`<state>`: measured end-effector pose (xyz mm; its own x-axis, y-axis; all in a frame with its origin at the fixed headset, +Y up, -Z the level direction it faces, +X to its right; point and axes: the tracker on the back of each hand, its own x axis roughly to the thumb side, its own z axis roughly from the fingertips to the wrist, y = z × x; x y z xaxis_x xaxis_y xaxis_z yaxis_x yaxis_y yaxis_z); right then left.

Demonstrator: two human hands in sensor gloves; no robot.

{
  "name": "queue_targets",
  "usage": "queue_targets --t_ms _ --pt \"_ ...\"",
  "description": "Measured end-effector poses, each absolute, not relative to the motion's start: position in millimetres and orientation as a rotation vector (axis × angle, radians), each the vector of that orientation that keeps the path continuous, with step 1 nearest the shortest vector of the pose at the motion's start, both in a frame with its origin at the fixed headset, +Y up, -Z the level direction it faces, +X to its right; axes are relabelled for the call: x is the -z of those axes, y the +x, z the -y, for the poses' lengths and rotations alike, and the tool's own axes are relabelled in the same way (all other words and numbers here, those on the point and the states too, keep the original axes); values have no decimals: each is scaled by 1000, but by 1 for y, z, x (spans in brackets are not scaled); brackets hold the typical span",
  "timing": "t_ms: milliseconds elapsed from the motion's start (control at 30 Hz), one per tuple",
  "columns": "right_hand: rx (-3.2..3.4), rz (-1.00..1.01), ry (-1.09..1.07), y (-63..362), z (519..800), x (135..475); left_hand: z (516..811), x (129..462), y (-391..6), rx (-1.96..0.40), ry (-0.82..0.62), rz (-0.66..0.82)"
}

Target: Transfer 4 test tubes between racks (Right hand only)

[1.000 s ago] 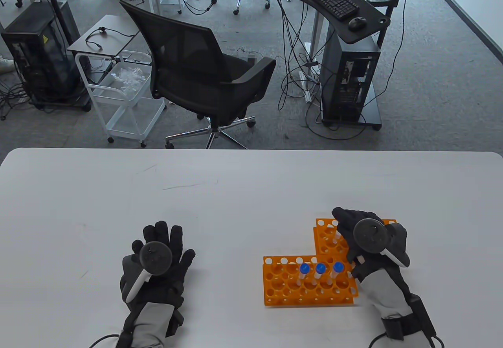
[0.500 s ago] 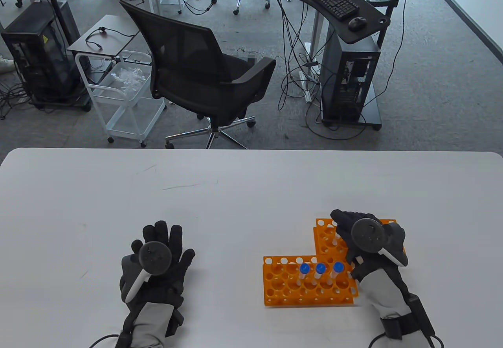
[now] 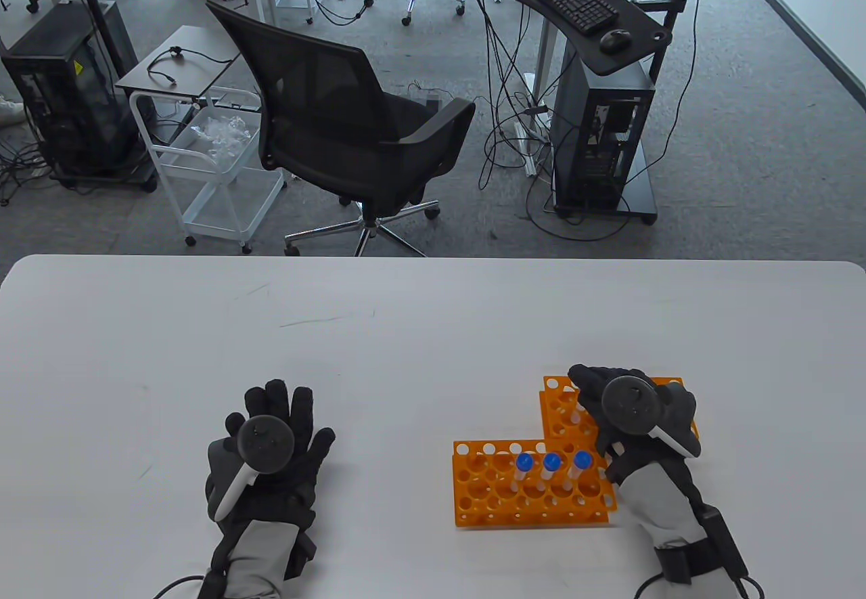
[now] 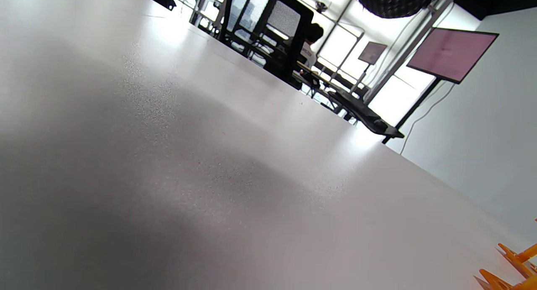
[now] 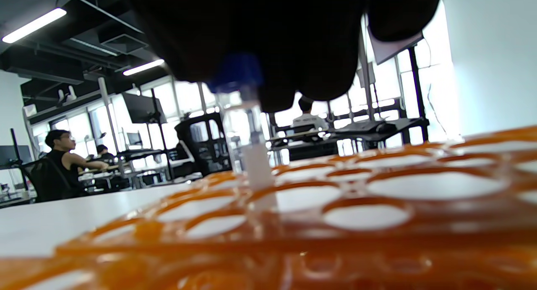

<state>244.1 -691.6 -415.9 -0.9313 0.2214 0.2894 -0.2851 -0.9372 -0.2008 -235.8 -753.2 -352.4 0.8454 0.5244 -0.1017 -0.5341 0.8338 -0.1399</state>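
we see our right hand [image 3: 639, 416] in its black sensor glove over the far orange plastic test-tube rack [image 3: 561, 404], which stands at the right of the white tabletop [image 3: 406, 355]. in the right wrist view its fingers [image 5: 293, 42] close around the blue cap of a clear plastic test tube [image 5: 251, 155], whose lower end stands upright in a hole of that rack; in the table view only a pale sliver of this tube shows just under the fingers. the near orange plastic test-tube rack [image 3: 531, 487] lies just in front of the far one, their corners touching or nearly so, and it carries three clear blue-capped test tubes [image 3: 551, 467] standing upright side by side in its back rows. our left hand [image 3: 270, 450], also in a black glove, rests palm down on the tabletop well to the left of both racks, its fingers [image 3: 281, 399] spread flat and holding nothing. the left wrist view shows mostly bare tabletop, with an orange corner of a rack at the lower right edge.
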Motion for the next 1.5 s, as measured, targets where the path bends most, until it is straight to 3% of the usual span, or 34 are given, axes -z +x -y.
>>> queue_targets --t_ms 333,667,1133,1500 --pt "-2750 423 395 246 669 404 753 352 -236 -561 -166 -60" --pt "-2687 433 579 216 639 373 753 352 -237 -566 -163 -54" --pt "-2661 167 770 181 649 354 754 352 -236 -564 -162 -45" --pt "-2796 7 802 167 665 354 753 352 -237 -572 -157 -52"
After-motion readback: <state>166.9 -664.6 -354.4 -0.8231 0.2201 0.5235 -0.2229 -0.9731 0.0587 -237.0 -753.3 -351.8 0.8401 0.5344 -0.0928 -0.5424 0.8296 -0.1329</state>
